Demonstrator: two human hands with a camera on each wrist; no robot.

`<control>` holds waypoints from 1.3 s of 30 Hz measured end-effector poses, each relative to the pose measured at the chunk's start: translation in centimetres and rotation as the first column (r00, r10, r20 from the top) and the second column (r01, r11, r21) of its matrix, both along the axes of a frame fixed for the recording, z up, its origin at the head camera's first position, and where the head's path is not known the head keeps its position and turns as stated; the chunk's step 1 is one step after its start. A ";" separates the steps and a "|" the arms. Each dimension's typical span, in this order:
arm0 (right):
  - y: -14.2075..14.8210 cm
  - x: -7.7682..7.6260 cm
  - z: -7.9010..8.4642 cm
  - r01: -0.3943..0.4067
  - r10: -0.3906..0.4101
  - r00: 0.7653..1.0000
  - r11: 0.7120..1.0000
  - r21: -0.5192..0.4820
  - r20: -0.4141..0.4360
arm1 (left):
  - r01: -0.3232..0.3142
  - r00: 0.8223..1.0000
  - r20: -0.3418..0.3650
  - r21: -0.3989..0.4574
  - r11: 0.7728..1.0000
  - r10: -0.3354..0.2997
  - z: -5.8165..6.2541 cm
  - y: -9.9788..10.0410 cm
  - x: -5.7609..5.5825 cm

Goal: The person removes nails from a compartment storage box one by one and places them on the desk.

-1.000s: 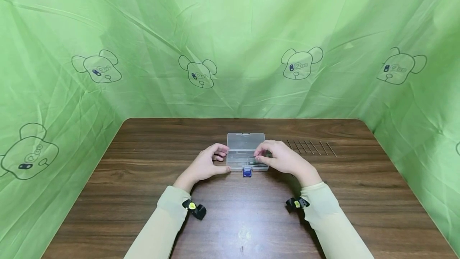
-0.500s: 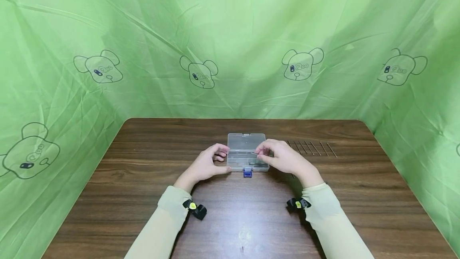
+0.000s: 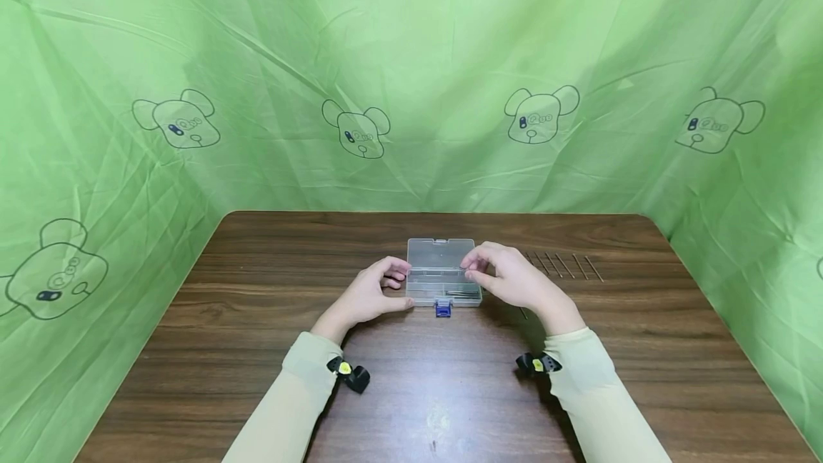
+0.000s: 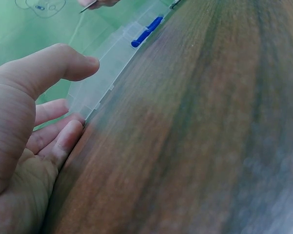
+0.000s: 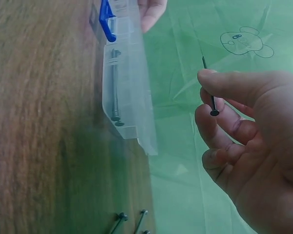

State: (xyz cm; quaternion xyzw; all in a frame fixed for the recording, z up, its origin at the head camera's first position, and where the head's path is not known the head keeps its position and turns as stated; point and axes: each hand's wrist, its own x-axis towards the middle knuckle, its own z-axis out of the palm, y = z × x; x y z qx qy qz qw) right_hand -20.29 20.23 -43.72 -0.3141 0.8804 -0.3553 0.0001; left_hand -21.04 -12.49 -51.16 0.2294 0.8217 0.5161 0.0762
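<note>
A clear plastic compartment box (image 3: 421, 293) lies on the table, its lid (image 3: 440, 254) raised at the back and its blue latch (image 3: 443, 309) hanging at the front. My left hand (image 3: 366, 295) holds the box's left end, thumb at the near corner and fingers at the side. Above the right part of the box, my right hand (image 3: 511, 279) pinches a nail (image 5: 214, 103) between thumb and fingers, head downward in the right wrist view. Several nails (image 5: 115, 87) lie in the front right compartment.
To the right of the box, several nails (image 3: 562, 266) lie in a row on the wooden table (image 3: 257, 349). Another nail (image 3: 524, 313) shows near my right wrist. A green cloth (image 3: 444, 163) with printed bear heads surrounds the table's back and sides.
My right hand has lifted slightly and shifted right and back with the nail, which earlier pointed over the middle of the box. My left hand and the box have stayed put.
</note>
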 end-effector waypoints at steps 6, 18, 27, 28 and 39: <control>0.3 0.1 0.6 0.039 -0.039 0.999 0.999 -0.005 -0.037 | 0.001 1.000 0.007 0.025 1.000 -0.001 -0.1 0.0 0.0; 3.5 1.3 1.0 0.197 -0.197 0.978 0.980 -0.008 -0.069 | -0.002 1.000 0.014 0.010 1.000 0.002 -0.1 0.0 0.1; 7.4 3.6 0.4 0.283 -0.281 0.958 0.959 0.031 -0.055 | -0.002 1.000 0.012 0.010 1.000 0.002 0.0 -0.1 0.1; 7.8 3.8 0.4 0.298 -0.296 0.954 0.954 0.039 -0.043 | -0.002 1.000 0.012 0.008 1.000 0.001 0.1 -0.1 0.1; 11.4 4.5 0.1 0.404 -0.415 0.907 0.905 0.131 0.070 | -0.002 1.000 0.009 0.005 1.000 0.002 -0.1 -0.1 0.0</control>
